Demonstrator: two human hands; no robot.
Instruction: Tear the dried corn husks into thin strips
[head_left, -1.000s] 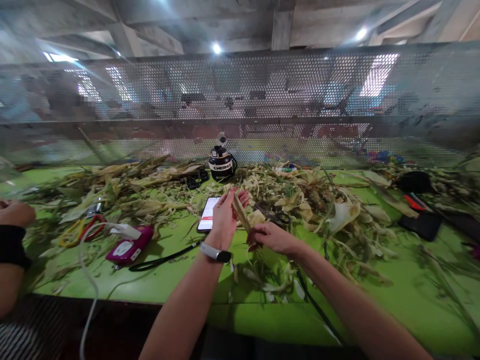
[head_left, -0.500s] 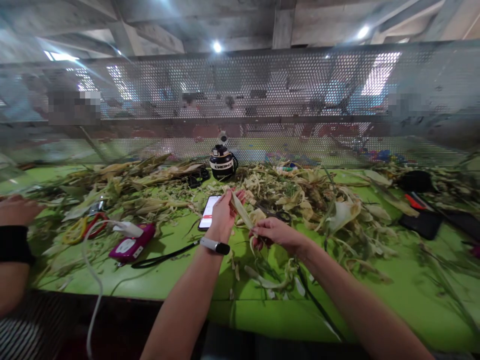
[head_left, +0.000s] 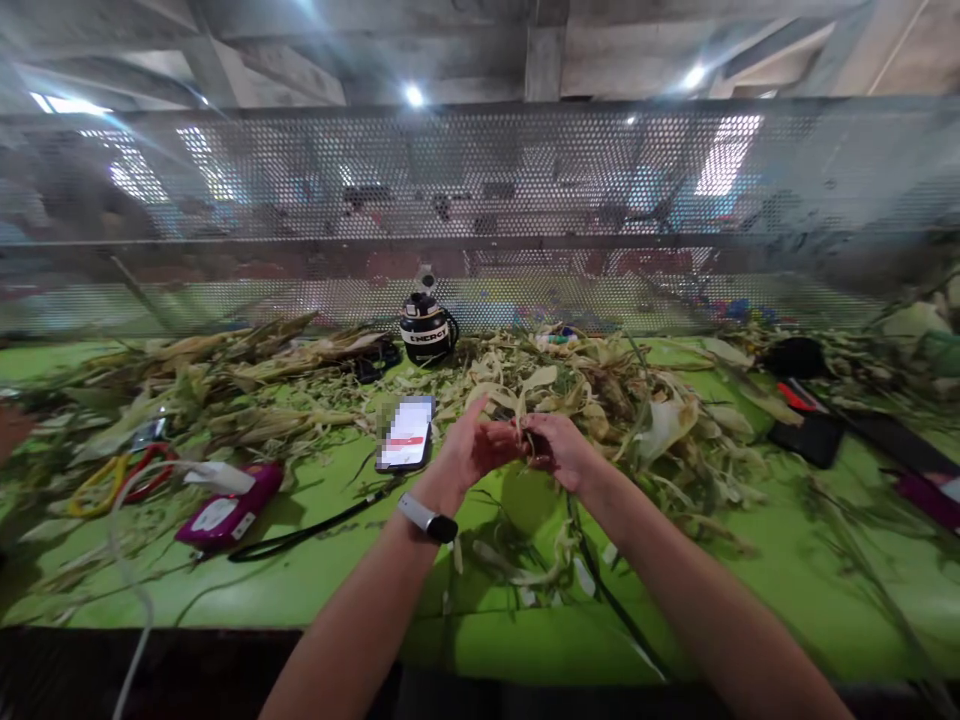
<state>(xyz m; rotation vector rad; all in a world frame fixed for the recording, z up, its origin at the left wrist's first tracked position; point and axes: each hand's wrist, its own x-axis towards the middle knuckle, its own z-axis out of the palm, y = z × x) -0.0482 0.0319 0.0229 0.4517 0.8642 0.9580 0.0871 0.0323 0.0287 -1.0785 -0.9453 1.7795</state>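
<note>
Over the green table (head_left: 315, 590), my two hands meet at the fingertips around a pale strip of corn husk (head_left: 522, 395). My right hand (head_left: 561, 450) pinches the strip from the right. From the left, my left hand (head_left: 484, 445), with a band on its wrist, has its fingers bent in against the same strip. The strip's lower end is hidden by the fingers. A heap of dry corn husks (head_left: 592, 385) lies just behind both hands. Loose husk scraps (head_left: 517, 570) are scattered below them.
Left of my hands lie a lit phone (head_left: 405, 435), a purple device (head_left: 232, 508) with a cable, and red-and-yellow-handled scissors (head_left: 142, 480). A black jug (head_left: 426, 335) stands behind. A perforated metal screen (head_left: 480, 210) closes the back. Another person's hand (head_left: 13, 428) shows at the left edge.
My hands have come together, and the left hand has moved right and turned inward around the husk. The view has shifted slightly right. The other person's arm has mostly left the view.
</note>
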